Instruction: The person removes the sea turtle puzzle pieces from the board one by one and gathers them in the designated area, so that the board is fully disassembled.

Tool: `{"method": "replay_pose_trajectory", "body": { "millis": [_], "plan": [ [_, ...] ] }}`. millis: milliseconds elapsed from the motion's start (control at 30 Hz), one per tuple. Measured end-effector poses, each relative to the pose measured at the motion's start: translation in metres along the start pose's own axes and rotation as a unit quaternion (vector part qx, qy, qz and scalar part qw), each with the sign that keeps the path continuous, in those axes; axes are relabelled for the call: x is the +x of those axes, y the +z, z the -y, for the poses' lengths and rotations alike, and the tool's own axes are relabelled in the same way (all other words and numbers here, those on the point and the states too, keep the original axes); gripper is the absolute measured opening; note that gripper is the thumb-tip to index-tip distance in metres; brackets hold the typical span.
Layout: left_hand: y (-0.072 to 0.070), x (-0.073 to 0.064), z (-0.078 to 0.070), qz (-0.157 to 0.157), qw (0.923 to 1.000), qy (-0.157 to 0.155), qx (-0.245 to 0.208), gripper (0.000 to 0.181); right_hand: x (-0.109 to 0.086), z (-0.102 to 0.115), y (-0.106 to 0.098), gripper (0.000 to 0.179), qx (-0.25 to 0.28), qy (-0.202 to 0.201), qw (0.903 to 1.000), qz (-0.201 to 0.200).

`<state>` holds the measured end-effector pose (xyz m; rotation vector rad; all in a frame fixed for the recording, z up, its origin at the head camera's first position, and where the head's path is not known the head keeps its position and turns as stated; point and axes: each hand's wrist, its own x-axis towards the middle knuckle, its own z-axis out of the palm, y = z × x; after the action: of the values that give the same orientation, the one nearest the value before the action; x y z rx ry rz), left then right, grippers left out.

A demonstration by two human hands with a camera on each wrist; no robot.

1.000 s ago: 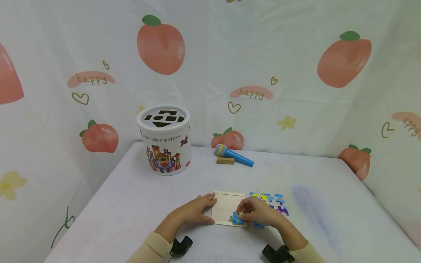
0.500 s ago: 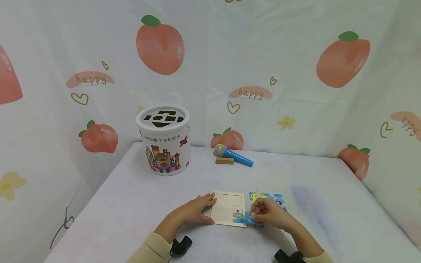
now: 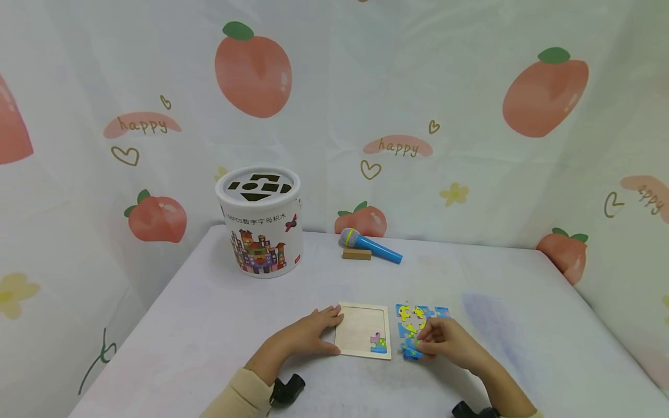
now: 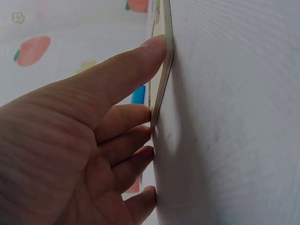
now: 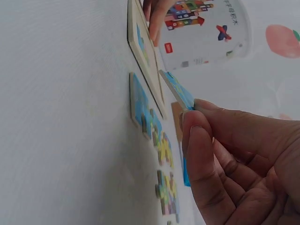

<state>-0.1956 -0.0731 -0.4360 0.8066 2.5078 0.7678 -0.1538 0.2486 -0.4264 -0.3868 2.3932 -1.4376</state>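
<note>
My left hand [image 3: 312, 333] rests against the left side of a shallow wooden puzzle tray [image 3: 356, 326], its thumb [image 4: 150, 51] touching the tray's edge and its fingers spread. In the tray's near right corner lies a pink, green and blue puzzle piece [image 3: 379, 343]. Just right of the tray, my right hand [image 3: 445, 342] pinches a blue puzzle piece [image 5: 178, 89] between thumb and fingertips, raised and tilted above the table. Below and around it lie several loose jigsaw pieces [image 3: 409, 313] in blue and yellow; the right hand partly hides them in the head view.
A white block bucket [image 3: 263, 232] with shape holes in its lid stands at the back left. Farther back, a blue toy microphone [image 3: 373, 247] lies by a small wooden block [image 3: 357, 254]. A peach-printed cloth [image 3: 313, 116] hangs behind the table.
My right hand has moved right, from over the tray to over the loose pieces, carrying the blue piece. The pink, green and blue piece shows uncovered in the tray. My left hand stays put.
</note>
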Motion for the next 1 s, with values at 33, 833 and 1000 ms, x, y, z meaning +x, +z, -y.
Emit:
{"method": "replay_pose_trajectory", "body": {
  "millis": [33,833,1000],
  "plan": [
    [0.0,0.0,0.0,0.0,1.0,0.0,0.001,0.072,-0.001,-0.001,-0.001,0.026,-0.001,-0.003,1.0,-0.001],
    [0.002,0.001,0.003,0.001,1.0,0.007,0.003,0.072,-0.022,-0.024,-0.021,0.032,0.026,0.04,0.9984,-0.031],
    [0.002,0.001,0.003,0.0,0.9999,0.009,0.006,0.073,-0.02,-0.026,-0.019,0.033,0.034,0.061,0.9972,-0.027]
  ]
}}
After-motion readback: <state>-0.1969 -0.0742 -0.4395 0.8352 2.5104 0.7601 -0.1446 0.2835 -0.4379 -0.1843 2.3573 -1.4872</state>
